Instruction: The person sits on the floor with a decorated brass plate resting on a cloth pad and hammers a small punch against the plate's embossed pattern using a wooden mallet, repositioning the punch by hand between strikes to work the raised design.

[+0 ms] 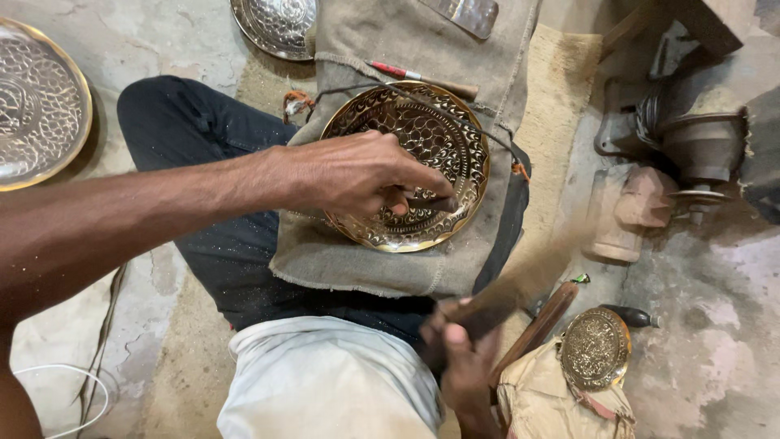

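Brass plate [431, 134], embossed, lies on burlap cloth [357, 260] over the person's lap. Left hand [357, 172] pinches a small chisel [426, 200] against its face. Right hand [459, 358] grips a blurred wooden mallet [520, 280] just beside the rim.

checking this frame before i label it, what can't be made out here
- Head view: the tip of the small tool under the left hand on the brass plate; the fingers cover it.
- Head view: the wooden mallet in the right hand is smeared by motion blur; its head shape is unclear.
- Head view: the silver dish is cut off by the left edge.
- Head view: the small round plate pattern is too small to read.
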